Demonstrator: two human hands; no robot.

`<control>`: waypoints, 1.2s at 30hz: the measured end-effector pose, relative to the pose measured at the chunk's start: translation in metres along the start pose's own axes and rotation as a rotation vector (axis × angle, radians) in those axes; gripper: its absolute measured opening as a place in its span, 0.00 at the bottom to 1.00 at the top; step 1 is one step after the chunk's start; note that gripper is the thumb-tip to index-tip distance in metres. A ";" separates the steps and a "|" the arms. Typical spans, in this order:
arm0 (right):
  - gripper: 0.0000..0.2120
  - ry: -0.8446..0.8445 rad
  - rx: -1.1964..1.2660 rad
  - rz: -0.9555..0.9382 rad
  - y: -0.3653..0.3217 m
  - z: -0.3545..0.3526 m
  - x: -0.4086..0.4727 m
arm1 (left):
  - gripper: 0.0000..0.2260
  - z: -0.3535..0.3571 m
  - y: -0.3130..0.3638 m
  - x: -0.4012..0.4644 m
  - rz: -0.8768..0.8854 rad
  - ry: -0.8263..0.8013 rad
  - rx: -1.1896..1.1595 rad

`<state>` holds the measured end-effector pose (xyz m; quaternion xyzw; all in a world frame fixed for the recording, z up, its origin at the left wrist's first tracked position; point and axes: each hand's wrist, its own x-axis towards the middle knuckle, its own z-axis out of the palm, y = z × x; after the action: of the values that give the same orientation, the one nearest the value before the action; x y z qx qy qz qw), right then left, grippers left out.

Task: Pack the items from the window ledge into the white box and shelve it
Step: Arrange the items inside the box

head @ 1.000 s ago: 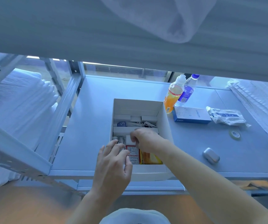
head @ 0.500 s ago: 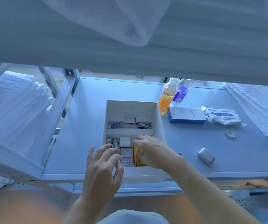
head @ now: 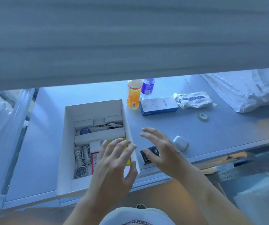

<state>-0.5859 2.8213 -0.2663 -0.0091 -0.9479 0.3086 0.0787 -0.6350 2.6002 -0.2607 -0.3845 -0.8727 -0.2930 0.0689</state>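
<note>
Both hands empty, fingers spread — left hand [head: 114, 161] over the white box [head: 65, 143], right hand [head: 161, 150] beside it.

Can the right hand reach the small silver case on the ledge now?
Probably yes: the right hand is open and empty, the silver case lies just beside it, and nothing stands between them.

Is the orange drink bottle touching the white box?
Apart. The head view shows the orange drink bottle standing just past the far right corner of the white box, with a thin strip of bare ledge between them.
</note>
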 end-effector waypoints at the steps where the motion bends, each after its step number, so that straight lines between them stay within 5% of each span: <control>1: 0.22 0.013 0.009 0.023 0.007 -0.004 -0.003 | 0.18 0.006 0.008 0.006 0.018 -0.026 -0.001; 10: 0.22 0.062 -0.040 0.271 0.081 -0.050 -0.024 | 0.16 0.041 0.044 0.045 0.027 -0.146 0.054; 23: 0.27 -0.139 -0.112 0.416 0.168 -0.068 -0.016 | 0.18 0.107 0.087 0.059 0.134 -0.203 0.224; 31: 0.35 -0.049 -0.258 0.512 0.237 -0.093 0.013 | 0.25 0.157 0.070 0.071 -0.249 -0.491 0.389; 36: 0.46 -0.012 -0.275 0.668 0.284 -0.108 0.027 | 0.28 0.170 0.061 0.067 -0.331 -0.516 0.441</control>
<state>-0.6048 3.1157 -0.3429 -0.3269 -0.9258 0.1869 -0.0339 -0.6199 2.7706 -0.3488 -0.2754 -0.9537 0.0013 -0.1206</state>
